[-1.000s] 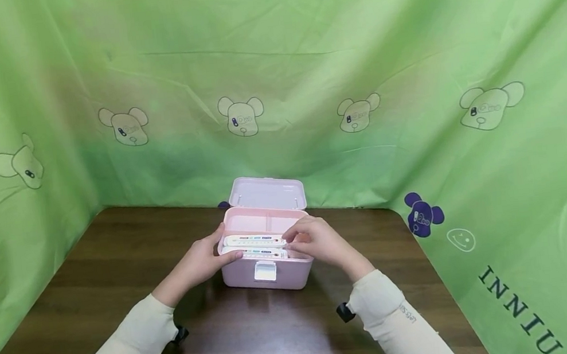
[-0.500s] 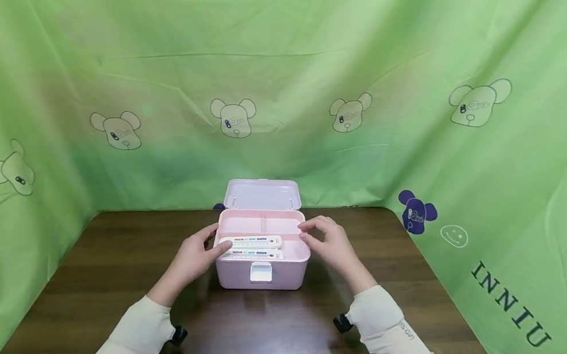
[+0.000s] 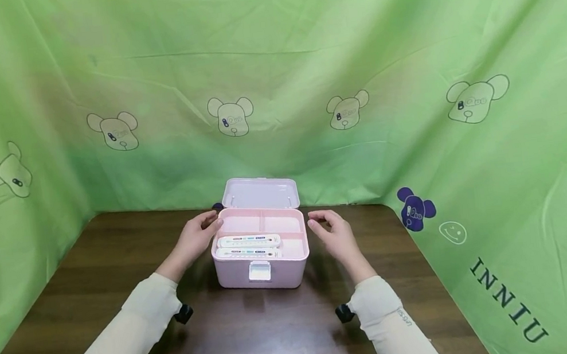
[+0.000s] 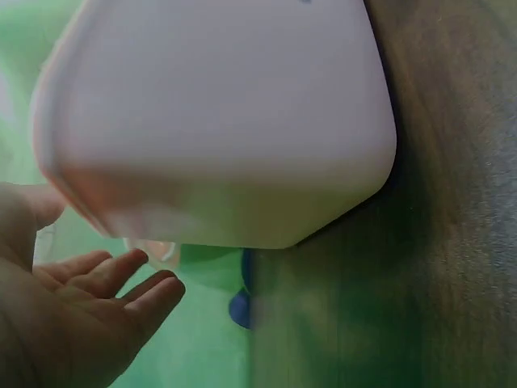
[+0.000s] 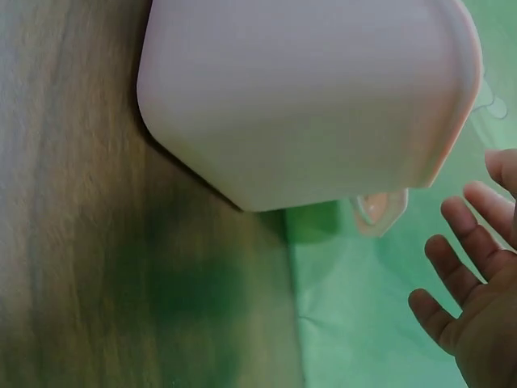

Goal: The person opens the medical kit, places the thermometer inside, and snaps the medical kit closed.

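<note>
A pink lidded storage box [image 3: 263, 276] stands on the table, its lid [image 3: 260, 194] tipped back behind it. Inside is a pink tray [image 3: 293, 249] divided into compartments. Two slim white cases with small coloured print lie side by side in the front compartment, a rear case [image 3: 249, 242] and a front case [image 3: 248, 253]. At the box's left rear corner is my left hand [image 3: 193, 238], thumb by the rim and fingers loosely extended. My right hand [image 3: 335, 234] hovers just off the right side, holding nothing. Both wrist views show relaxed fingers beside the box wall [image 4: 226, 105].
A white latch [image 3: 259, 270] hangs on the box's front. The dark wooden table [image 3: 259, 341] spreads around it. Behind and along both sides hangs a green printed curtain [image 3: 282, 67]. Dark wrist cameras [image 3: 344, 312] sit under the sleeves.
The right hand has let go of the white cases and moved out past the box's right side. My left hand has slid from the front cases back to the left rear rim.
</note>
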Available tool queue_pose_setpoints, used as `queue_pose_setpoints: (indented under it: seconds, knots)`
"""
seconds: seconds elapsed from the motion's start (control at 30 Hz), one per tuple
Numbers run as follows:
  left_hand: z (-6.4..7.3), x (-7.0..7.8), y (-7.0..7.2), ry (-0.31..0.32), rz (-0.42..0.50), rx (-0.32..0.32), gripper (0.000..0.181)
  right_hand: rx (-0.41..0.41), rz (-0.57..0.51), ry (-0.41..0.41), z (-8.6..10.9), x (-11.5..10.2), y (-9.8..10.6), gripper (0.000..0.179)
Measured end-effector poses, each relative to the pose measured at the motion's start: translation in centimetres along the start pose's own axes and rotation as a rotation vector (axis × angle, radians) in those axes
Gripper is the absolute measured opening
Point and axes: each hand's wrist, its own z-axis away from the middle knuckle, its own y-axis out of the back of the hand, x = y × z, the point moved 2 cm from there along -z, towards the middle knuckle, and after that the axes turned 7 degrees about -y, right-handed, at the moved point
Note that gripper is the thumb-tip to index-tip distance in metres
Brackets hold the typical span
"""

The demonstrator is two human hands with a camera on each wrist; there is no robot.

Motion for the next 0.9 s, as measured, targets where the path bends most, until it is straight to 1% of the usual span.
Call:
queue_pose_setpoints:
  seconds: [0.17, 0.23, 0.33, 0.43, 0.57, 0.7, 0.8, 0.9]
  knots:
    - [-1.8, -0.5, -0.2, 0.052, 0.068, -0.026, 0.062, -0.027, 0.031, -0.072, -1.6, 0.4, -0.2, 0.039]
    - [-2.5, -0.6, -0.2, 0.064, 0.123, -0.040, 0.062, -0.048, 0.021, -0.108, -2.2, 0.6, -0.4, 0.043]
    - [-3.1, -0.9, -0.3, 0.079, 0.211, -0.062, 0.061, -0.061, -0.018, -0.163, -2.8, 0.9, -0.9, 0.046]
    - [-3.4, -1.3, -0.6, 0.083, 0.292, -0.075, 0.060, -0.063, -0.061, -0.195, -2.9, 1.3, -1.6, 0.045]
    - [-3.6, -1.9, -0.9, 0.082, 0.358, -0.089, 0.061, -0.086, -0.093, -0.194, -3.0, 1.6, -2.3, 0.045]
    - [-3.7, -2.0, -1.0, 0.072, 0.386, -0.137, 0.063, -0.107, -0.138, -0.212, -3.1, 1.8, -2.7, 0.045]
    - [-3.8, -2.1, -1.0, 0.082, 0.418, -0.166, 0.063, -0.133, -0.198, -0.234, -3.4, 1.9, -2.9, 0.046]
    - [-3.8, -2.2, -1.0, 0.106, 0.467, -0.178, 0.062, -0.166, -0.268, -0.271, -3.6, 1.9, -3.1, 0.049]
